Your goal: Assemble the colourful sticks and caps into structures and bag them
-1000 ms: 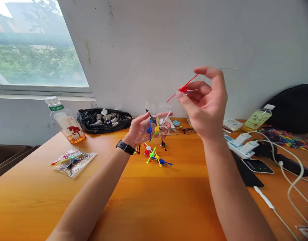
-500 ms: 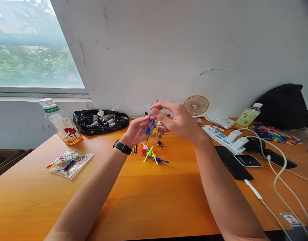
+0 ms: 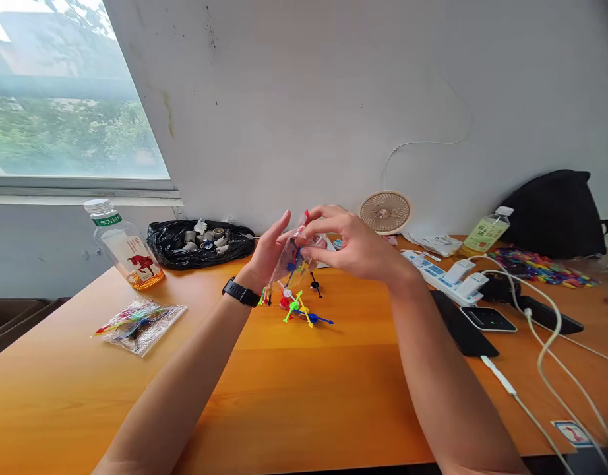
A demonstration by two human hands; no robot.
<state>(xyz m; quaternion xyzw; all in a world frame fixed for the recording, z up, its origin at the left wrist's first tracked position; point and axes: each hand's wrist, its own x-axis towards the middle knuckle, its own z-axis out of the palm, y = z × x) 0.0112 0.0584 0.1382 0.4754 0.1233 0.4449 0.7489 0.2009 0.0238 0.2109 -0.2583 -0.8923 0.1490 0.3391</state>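
A clear plastic bag [image 3: 283, 262] with blue, yellow and dark plastic pieces inside is tilted above the table. My right hand [image 3: 356, 245] comes from the right, thumb and fingers closed on the bag's upper part, where a red tip shows. Against the bag's left side is my left hand [image 3: 264, 260], a black watch on its wrist. Its thumb points up, apart from the bag; the other fingers are partly hidden behind the plastic. Below lie colourful arrow-tipped pieces [image 3: 295, 306] in green, yellow, red, white and blue. A black arrow-tipped piece [image 3: 314, 285] sits just beyond them.
On the left are a tea bottle [image 3: 128, 247], a filled zip bag [image 3: 140, 326] and a black bag of scraps [image 3: 160, 244]. A fan [image 3: 386, 212] stands at the wall. To the right are a power strip [image 3: 435, 277], a black phone [image 3: 465, 323], cables and another bottle [image 3: 486, 231].
My left thumb has lifted from the bag and now points up. My right hand and the bag's top have dropped slightly. The loose pieces on the table look unchanged.
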